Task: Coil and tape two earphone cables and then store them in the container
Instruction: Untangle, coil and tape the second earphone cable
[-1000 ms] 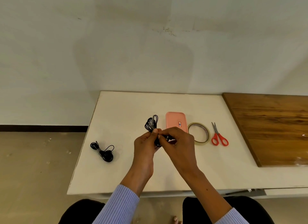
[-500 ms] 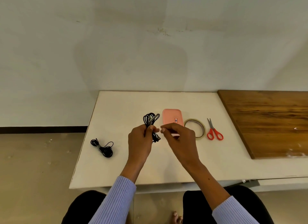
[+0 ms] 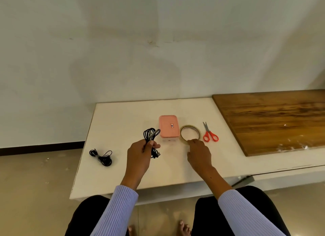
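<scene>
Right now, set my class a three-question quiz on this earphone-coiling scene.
1. True or false: the left hand grips a coiled black cable.
2. The right hand reaches which item? A) scissors B) tape roll C) container
3. Fill in: the pink container has its lid ____.

Key: 1 true; 2 B; 3 on.

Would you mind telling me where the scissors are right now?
In the head view, the scissors lie on the white table, right of the tape roll and left of the wooden board.
</scene>
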